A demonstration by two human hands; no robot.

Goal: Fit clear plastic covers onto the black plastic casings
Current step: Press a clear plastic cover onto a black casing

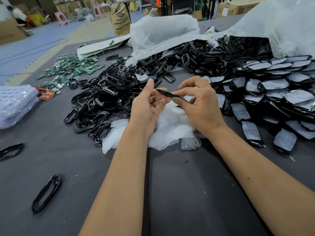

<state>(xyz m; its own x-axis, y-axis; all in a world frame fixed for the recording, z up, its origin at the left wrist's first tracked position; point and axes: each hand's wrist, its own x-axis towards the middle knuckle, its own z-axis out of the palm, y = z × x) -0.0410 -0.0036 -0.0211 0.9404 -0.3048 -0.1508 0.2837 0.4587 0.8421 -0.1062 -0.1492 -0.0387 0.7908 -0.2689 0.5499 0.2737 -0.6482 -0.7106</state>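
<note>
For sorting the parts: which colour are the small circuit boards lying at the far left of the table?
Green circuit boards, seen in the head view.

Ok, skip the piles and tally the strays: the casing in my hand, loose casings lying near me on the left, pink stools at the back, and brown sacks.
Held casing: 1
Loose casings: 2
Pink stools: 2
Brown sack: 1
Total: 6
</note>
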